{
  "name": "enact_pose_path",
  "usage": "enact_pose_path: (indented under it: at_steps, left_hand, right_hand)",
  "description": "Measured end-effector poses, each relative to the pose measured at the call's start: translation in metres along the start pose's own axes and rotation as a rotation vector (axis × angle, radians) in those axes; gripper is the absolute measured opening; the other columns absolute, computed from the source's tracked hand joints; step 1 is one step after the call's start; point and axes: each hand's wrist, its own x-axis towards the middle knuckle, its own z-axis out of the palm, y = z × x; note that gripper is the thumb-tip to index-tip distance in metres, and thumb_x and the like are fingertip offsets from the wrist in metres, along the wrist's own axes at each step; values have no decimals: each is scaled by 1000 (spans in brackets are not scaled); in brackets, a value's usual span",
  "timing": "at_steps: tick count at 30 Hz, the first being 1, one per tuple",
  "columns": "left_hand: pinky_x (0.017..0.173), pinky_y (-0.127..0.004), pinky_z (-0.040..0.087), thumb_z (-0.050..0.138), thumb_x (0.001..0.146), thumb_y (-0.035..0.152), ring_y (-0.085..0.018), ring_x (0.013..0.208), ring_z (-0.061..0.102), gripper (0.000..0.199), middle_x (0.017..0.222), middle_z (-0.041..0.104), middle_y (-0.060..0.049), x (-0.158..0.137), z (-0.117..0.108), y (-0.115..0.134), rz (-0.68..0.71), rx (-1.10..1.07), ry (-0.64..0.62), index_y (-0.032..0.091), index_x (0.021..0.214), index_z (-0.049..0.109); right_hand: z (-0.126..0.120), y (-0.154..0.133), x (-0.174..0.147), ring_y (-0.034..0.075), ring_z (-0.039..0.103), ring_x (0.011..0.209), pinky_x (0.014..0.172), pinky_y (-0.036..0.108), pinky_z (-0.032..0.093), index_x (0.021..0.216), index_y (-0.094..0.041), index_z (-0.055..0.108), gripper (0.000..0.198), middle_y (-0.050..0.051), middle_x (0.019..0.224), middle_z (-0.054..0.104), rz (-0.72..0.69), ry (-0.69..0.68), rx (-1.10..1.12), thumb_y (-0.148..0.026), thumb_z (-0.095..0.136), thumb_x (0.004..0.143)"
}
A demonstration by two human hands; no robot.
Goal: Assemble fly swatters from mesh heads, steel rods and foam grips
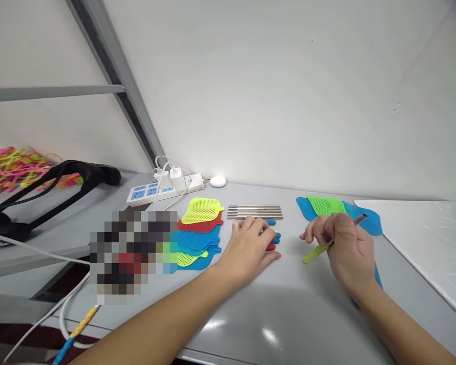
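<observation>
Presently, a metal rod (356,221) and yellow-green handle (314,254) are pinched together in the right hand (342,248) at 3 o'clock, while small coloured handles (272,237) are covered by the flat, spread left hand (249,248); alignment is judged next.

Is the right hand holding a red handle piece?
No, the right hand holds a metal rod fitted with a yellow-green handle piece.
</observation>
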Motion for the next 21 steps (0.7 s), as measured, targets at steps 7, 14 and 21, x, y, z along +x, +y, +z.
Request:
enact_pose_path:
  at_steps: [7, 14, 21]
  left_hand:
    - [82, -44, 34, 66, 84, 47, -27, 106, 48, 29, 114, 59, -5, 0, 0, 1, 4, -21, 4, 23, 100, 59]
    - [84, -44, 35, 67, 82, 53, -27, 106, 49, 37, 112, 59, -5, 1, -3, -2, 6, -21, 24, 23, 101, 60]
    - [88, -44, 36, 42, 95, 53, -27, 106, 48, 36, 111, 60, -6, 5, -20, -8, -88, 36, 87, 23, 103, 59]
  right_hand:
    - [4, 13, -3, 15, 55, 63, 65, 33, 52, 62, -21, 43, 45, -3, 61, 43, 44, -66, 0, -49, 41, 98]
    - [4, 14, -3, 14, 54, 59, 64, 34, 54, 62, -21, 43, 44, -3, 61, 42, 64, -43, 46, -46, 41, 98]
    - [7, 20, -17, 14, 52, 59, 61, 30, 47, 69, -22, 43, 35, -3, 62, 46, 1, -218, -140, -36, 39, 100]
